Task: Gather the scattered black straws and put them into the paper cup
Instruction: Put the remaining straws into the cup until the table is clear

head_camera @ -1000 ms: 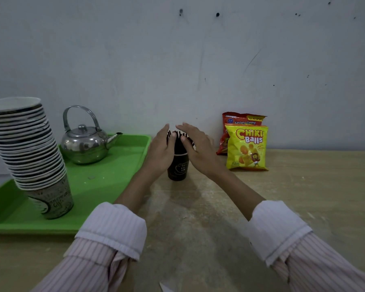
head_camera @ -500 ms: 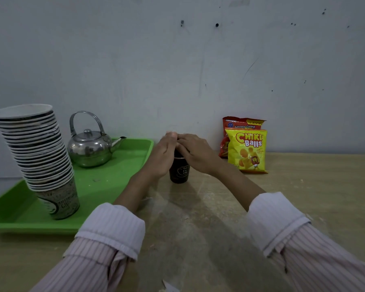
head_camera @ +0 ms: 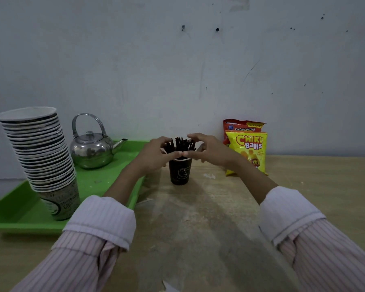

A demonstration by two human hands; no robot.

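A black paper cup (head_camera: 180, 171) stands upright on the wooden table near the wall. A bundle of several black straws (head_camera: 180, 144) sticks up out of it and fans slightly. My left hand (head_camera: 154, 155) curves around the left side of the bundle just above the rim. My right hand (head_camera: 209, 150) curves around the right side. The two thumbs meet in front of the straws, and the fingers arch loosely around them, forming a ring. No loose straws show on the table.
A green tray (head_camera: 105, 180) on the left carries a steel kettle (head_camera: 91, 150) and a tall leaning stack of paper cups (head_camera: 42, 157). A yellow snack bag (head_camera: 248, 152) and a red one (head_camera: 242, 126) lean on the wall, right of the cup. A white scrap (head_camera: 169, 287) lies at the near edge.
Half a second ago both hands covered the top of the cup, pressed together. They have now spread into a ring, and the straw tips show between them.
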